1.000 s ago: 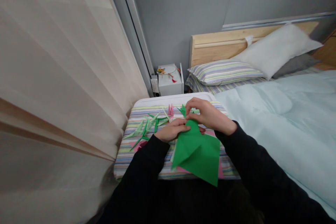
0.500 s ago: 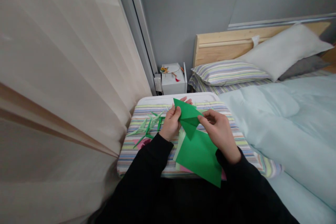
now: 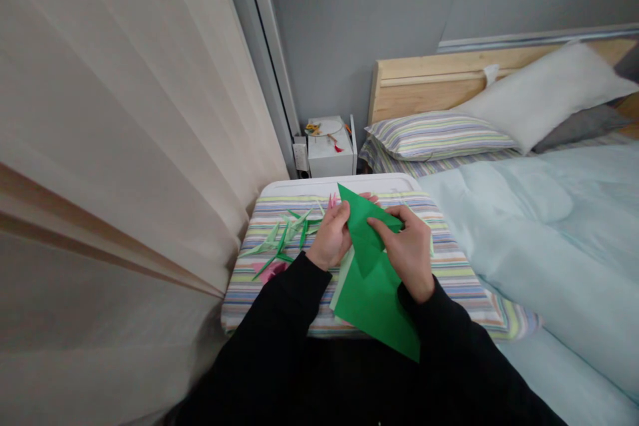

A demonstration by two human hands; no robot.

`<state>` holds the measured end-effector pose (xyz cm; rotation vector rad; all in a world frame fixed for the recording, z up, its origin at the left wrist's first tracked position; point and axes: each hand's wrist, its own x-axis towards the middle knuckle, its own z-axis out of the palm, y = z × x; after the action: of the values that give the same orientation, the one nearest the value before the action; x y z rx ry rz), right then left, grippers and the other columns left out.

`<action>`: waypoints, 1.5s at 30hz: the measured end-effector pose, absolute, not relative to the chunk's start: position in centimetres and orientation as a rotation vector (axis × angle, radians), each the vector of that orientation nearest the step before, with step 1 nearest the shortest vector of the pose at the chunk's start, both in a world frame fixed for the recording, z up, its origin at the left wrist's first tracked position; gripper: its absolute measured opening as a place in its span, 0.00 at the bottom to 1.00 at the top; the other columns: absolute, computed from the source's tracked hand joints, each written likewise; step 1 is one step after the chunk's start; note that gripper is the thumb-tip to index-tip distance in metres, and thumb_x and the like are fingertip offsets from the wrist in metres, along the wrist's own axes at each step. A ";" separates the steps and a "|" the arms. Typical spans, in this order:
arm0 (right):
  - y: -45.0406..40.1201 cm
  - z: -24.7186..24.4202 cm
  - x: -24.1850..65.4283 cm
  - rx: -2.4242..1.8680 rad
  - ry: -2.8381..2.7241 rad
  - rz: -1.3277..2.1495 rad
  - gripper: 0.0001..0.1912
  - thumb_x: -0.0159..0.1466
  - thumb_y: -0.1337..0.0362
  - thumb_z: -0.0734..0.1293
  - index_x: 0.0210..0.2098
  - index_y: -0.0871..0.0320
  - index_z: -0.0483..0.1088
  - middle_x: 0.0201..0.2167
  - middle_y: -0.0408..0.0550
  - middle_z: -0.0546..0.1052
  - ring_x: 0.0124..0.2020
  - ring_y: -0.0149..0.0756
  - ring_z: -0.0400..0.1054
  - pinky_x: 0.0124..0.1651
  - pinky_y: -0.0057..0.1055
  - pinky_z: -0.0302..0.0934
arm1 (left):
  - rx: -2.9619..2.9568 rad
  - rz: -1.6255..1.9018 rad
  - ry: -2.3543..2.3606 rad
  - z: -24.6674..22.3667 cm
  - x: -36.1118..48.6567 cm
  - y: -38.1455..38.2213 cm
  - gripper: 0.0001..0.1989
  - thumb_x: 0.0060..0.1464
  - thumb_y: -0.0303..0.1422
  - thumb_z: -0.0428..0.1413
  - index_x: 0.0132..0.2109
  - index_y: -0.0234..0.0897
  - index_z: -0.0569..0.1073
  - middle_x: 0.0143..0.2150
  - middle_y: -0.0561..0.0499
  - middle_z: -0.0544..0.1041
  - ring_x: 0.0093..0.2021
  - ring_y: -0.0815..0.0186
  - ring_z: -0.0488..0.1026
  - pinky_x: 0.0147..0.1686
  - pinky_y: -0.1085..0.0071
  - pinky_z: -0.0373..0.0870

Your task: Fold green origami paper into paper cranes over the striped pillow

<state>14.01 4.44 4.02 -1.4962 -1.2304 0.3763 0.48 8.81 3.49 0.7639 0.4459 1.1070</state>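
Note:
A folded green origami paper, roughly triangular, is held up between both hands over the table. My left hand grips its left edge, thumb on top and fingers behind it. My right hand pinches the paper near its right corner, with thumb and index finger on the front face. Beneath lies a flat green sheet, its near corner hanging past the table edge, with pale green paper showing under its left side. Left of my hands are several folded green paper pieces and a pink folded piece.
A striped cloth covers the small white-rimmed table. Close on the left hangs a curtain. To the right is a bed with a pale blue quilt. A white nightstand stands behind the table.
The flap that stood folded across the paper's lower middle now lies smooth. My right hand's fingertips have shifted left onto the paper's face, and the paper has moved slightly right.

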 end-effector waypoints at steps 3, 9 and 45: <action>4.6 3.3 13.8 -1.451 -1.279 0.314 0.10 0.60 0.57 0.73 0.29 0.54 0.69 0.26 0.43 0.76 0.27 0.38 0.67 0.34 0.36 0.62 | 0.680 1.155 0.501 3.1 0.6 9.2 0.20 0.63 0.41 0.59 0.55 0.33 0.76 0.54 0.38 0.82 0.54 0.52 0.80 0.60 0.53 0.71; 4.3 2.1 13.4 -1.121 -1.720 -0.022 0.12 0.64 0.75 0.62 0.37 0.53 0.73 0.39 0.52 0.78 0.44 0.46 0.74 0.48 0.45 0.70 | 0.564 1.160 0.566 2.8 0.5 9.7 0.20 0.67 0.42 0.54 0.56 0.33 0.75 0.51 0.39 0.83 0.55 0.54 0.79 0.57 0.58 0.73; 5.1 6.9 21.2 -1.089 -2.007 1.213 0.11 0.61 0.56 0.75 0.33 0.56 0.74 0.27 0.41 0.74 0.27 0.31 0.68 0.31 0.28 0.63 | 1.246 0.053 0.433 3.8 -1.8 9.0 0.24 0.46 0.50 0.70 0.37 0.34 0.77 0.27 0.53 0.78 0.23 0.70 0.71 0.28 0.72 0.68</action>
<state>21.23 5.12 6.90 -1.0886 -2.0073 1.2133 -1.77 8.98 3.81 1.2460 0.4326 0.0525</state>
